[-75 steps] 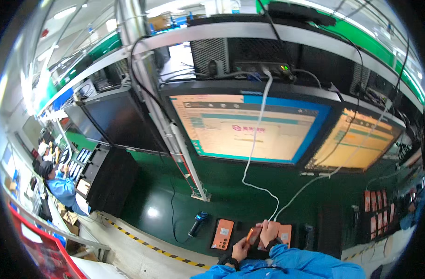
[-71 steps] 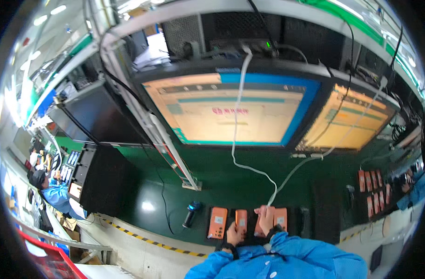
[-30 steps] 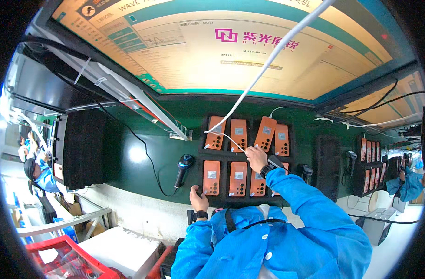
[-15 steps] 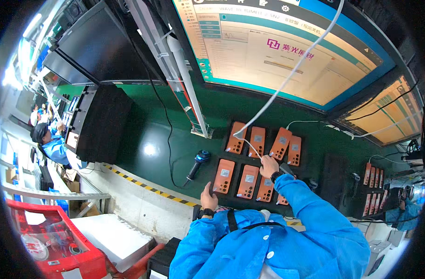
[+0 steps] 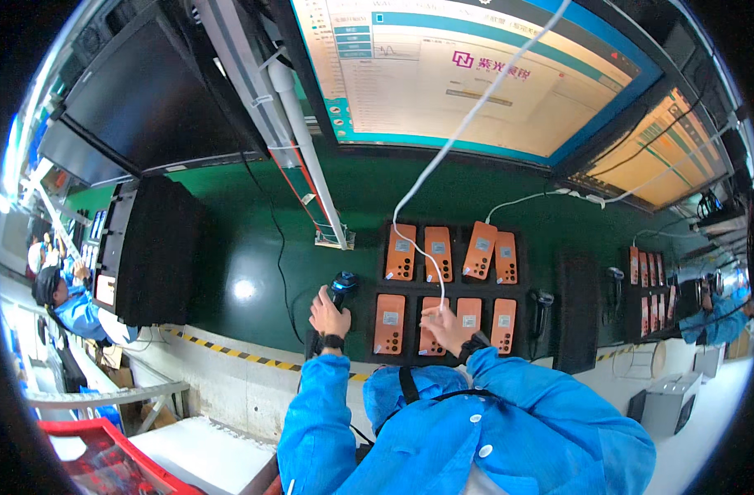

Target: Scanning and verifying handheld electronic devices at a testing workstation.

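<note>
Two hands at a tray of orange devices on a green bench

Head view: the left hand point(image 5: 328, 312) lies on the grip of a black-and-blue handheld scanner point(image 5: 341, 285) just left of the black tray point(image 5: 368, 330), fingers curled round it. The right hand point(image 5: 443, 326) rests on the second orange device point(image 5: 430, 330) of the near row, its fingers together at the end of the white cable point(image 5: 443, 173), which rises from there to the far upper edge; whether they pinch the plug I cannot tell. The tray holds eight orange devices in two rows, the far row's third one tilted. Far behind hang a lit monitor point(image 5: 467, 74) and, to its right, a second screen point(image 5: 657, 157). A dark box point(image 5: 150, 247) stands at far left, and another person in blue point(image 5: 72, 301) works beyond it.
</note>
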A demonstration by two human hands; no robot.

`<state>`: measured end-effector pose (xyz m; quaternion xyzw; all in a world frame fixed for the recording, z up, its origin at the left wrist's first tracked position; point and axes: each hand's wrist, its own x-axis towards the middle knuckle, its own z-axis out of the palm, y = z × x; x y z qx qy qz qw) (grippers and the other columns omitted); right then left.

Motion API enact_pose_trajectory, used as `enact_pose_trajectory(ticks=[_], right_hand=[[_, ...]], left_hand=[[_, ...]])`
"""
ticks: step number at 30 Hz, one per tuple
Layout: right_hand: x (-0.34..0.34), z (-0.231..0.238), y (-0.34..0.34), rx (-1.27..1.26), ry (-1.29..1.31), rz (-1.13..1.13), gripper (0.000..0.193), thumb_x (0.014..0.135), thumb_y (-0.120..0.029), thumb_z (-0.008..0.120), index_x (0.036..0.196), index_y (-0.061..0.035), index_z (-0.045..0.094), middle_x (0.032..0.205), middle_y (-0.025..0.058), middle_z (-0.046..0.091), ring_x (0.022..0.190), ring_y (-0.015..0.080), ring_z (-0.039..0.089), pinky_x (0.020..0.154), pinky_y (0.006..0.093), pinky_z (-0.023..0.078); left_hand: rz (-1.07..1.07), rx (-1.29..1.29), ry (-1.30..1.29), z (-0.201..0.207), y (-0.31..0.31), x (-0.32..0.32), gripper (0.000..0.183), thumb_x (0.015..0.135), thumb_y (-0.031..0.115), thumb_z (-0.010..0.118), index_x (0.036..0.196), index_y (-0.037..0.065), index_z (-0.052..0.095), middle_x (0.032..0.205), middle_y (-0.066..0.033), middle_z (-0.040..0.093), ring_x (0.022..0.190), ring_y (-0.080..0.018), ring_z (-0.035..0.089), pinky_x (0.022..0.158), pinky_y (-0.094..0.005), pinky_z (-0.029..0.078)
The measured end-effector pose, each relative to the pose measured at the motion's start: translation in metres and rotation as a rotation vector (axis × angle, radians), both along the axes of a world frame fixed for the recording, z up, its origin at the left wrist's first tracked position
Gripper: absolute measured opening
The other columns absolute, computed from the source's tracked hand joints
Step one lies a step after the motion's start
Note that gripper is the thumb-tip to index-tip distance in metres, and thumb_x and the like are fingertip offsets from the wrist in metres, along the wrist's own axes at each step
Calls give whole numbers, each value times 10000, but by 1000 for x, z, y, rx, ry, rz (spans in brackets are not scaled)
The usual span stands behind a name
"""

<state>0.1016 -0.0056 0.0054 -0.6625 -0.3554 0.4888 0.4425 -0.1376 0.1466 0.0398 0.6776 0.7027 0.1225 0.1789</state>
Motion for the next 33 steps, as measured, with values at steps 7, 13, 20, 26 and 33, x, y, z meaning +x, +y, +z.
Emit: enact_pose_trajectory(ticks=[7, 13, 20, 26, 33], right_hand=[[-50, -1, 36, -207, 129, -26, 600, 935, -512, 389, 1229, 8, 441, 1257, 158, 481, 1246, 245, 396, 998, 354, 345], [-65, -20, 50, -133, 223, -106, 757, 916, -594, 333, 1334, 37, 327, 1347, 148, 382, 1296, 229, 301, 1062, 335, 222], [-73, -20, 54, -170, 414, -159, 674, 917, -581, 360, 1225, 18, 394, 1192, 116, 451, 1162, 199, 403, 1011, 333, 297], [-63, -37, 64, -198, 535, -92, 679, 932, -558, 336, 1317, 1, 331, 1296, 152, 436, 1223, 232, 401, 1037, 335, 273], [-62, -15, 68, -99, 62, -89, 689, 921, -568, 331, 1226, 42, 432, 1238, 205, 493, 1173, 271, 450, 988, 349, 314]], left_hand=[[-47, -432, -561, -69, -9, -10, 411, 680, 251, 614, 986, -19, 563, 830, -225, 642, 818, -386, 624, 724, -436, 483], [-225, -448, -583, -37, -81, -13, 281, 696, 217, 654, 878, 5, 626, 686, -102, 638, 610, -175, 619, 590, -323, 493], [-228, -432, -433, -37, -86, -16, 340, 675, 278, 677, 819, -28, 643, 755, -208, 654, 756, -343, 652, 684, -406, 498], [-217, -408, -498, -42, -78, -19, 354, 667, 279, 679, 790, -49, 629, 721, -222, 642, 725, -353, 650, 660, -405, 501], [-198, -495, -510, -33, -66, -20, 324, 661, 279, 677, 749, -27, 620, 613, -178, 616, 582, -301, 640, 578, -392, 493]])
